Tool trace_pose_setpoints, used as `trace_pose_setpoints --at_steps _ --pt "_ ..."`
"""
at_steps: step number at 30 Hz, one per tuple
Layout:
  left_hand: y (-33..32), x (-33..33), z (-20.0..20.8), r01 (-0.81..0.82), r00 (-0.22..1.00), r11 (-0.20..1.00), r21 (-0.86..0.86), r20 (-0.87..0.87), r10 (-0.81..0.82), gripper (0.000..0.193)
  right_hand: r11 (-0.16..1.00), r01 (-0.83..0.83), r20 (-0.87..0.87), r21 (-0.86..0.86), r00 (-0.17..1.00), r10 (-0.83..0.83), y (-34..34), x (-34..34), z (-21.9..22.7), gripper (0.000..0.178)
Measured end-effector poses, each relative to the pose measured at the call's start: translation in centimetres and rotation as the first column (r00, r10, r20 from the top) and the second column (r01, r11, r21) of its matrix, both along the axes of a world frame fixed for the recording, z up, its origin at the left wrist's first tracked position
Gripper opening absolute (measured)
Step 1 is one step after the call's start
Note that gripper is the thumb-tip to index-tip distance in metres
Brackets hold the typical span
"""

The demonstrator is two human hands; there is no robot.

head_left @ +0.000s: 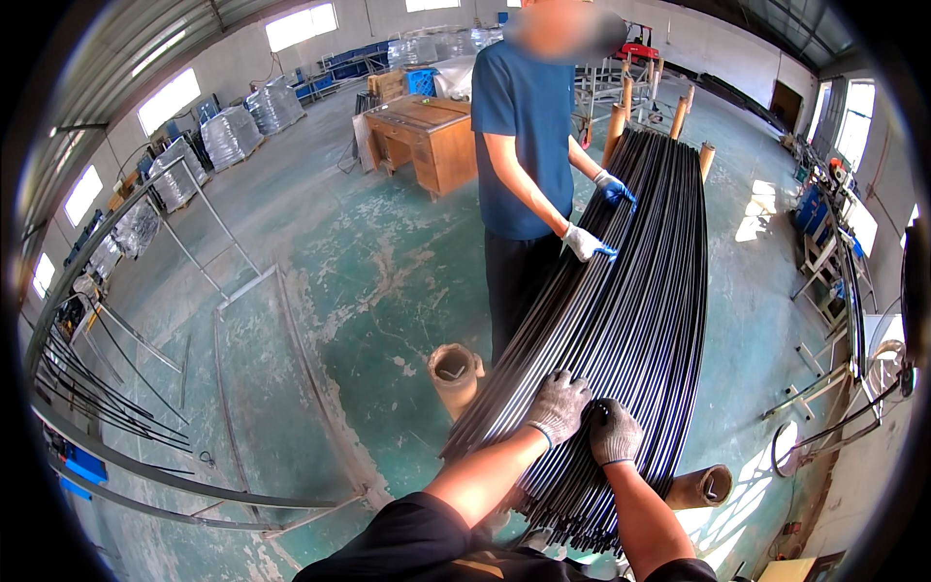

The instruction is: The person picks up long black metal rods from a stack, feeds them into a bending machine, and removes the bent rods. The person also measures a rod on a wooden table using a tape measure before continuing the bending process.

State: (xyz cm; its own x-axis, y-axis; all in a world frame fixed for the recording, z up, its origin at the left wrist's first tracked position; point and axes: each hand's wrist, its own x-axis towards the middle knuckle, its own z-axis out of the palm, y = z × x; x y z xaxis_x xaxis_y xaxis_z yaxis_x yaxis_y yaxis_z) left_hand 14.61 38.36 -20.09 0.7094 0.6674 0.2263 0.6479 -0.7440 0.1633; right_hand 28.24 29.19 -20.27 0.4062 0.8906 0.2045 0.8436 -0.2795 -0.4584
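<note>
A long bundle of thin black rods (655, 291) lies side by side in front of me, their near ends bunched by my body. My left hand (561, 407), in a grey knit glove, rests on the rods left of the middle with its fingers curled down on them. Close beside it, my right hand (616, 433) wears a matching glove with dark fingertips and is closed over the rods. The fingertips of both hands are partly hidden. Across the bundle's left side, a co-worker in a blue T-shirt (529, 145) lays two white-and-blue gloved hands (586, 242) on the same rods.
Brown wrapped posts (454, 383) stand along both sides of the bundle, another post (700, 487) at near right. A grey metal frame (223, 296) spans the left floor. A wooden desk (422, 141) stands behind the co-worker; a cluttered workbench (824, 223) lines the right wall.
</note>
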Motion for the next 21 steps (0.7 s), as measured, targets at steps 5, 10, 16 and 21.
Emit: trace_pose_setpoints --at_steps 5,10,16,21 --pt "0.0 -0.1 -0.1 0.003 1.000 1.000 0.029 0.019 -0.003 0.020 0.999 -0.001 -0.011 0.034 1.000 0.001 0.0 0.0 -0.1 0.017" --pt "-0.1 0.2 -0.4 0.007 1.000 0.996 0.092 0.010 -0.008 0.019 1.000 0.012 -0.018 0.025 1.000 -0.011 -0.2 0.4 -0.6 0.018" --pt "-0.5 1.2 -0.3 -0.007 1.000 0.995 0.097 0.026 0.005 0.016 1.000 0.018 -0.076 -0.005 0.997 -0.018 -0.5 1.2 -0.5 0.021" --pt "0.1 0.2 -0.2 0.019 1.000 0.997 0.076 0.017 -0.020 0.017 1.000 0.009 -0.052 -0.020 0.999 -0.010 -0.3 0.5 0.0 0.020"
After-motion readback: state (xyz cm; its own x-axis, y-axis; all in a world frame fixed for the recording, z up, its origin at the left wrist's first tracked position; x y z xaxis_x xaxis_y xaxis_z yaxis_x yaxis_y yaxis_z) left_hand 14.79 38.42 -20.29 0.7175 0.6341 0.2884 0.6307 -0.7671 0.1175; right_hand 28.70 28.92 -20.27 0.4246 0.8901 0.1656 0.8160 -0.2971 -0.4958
